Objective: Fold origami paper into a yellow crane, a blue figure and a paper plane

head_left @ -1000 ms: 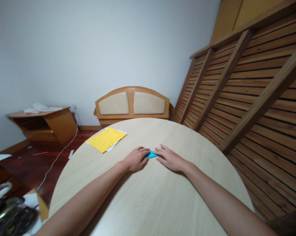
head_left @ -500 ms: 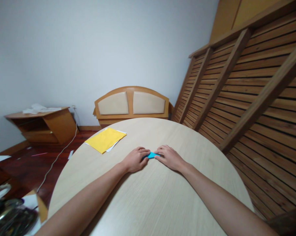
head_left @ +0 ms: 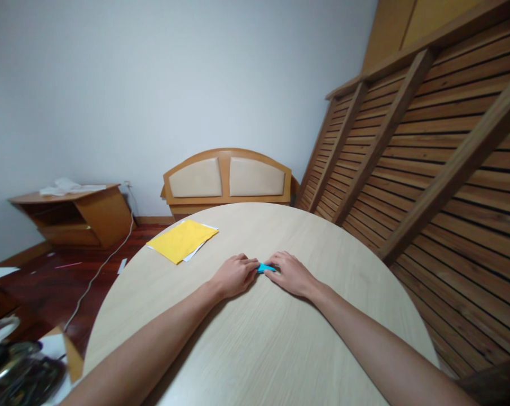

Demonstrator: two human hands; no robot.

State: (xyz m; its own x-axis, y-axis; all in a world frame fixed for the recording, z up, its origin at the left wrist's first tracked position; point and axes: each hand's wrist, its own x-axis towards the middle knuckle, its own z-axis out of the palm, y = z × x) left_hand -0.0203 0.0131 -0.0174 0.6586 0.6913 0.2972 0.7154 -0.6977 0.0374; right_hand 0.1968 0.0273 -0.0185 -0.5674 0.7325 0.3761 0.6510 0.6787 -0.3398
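A small folded piece of blue paper (head_left: 265, 268) lies on the round table (head_left: 255, 349) between my two hands. Closed on its left end is my left hand (head_left: 237, 275), thumb and fingers pressed together so that this end is hidden. From the other side my right hand (head_left: 293, 273) pinches the paper's right end, with the fingers curled over it. Only a narrow strip of blue shows between the fingertips. Farther back on the left of the tabletop, a yellow sheet (head_left: 182, 241) rests over white paper (head_left: 199, 250), apart from both hands.
Beyond the table stands a wooden headboard (head_left: 225, 175) with padded panels. A slatted wooden frame (head_left: 390, 152) leans along the right side. On the left are a low cabinet (head_left: 106, 217), a cable (head_left: 106, 262) across the floor, and dark clutter (head_left: 26, 369) close by.
My left hand has closed further over the blue paper, hiding more of its left end. The right fingers have shifted slightly, and the visible blue part looks narrower.
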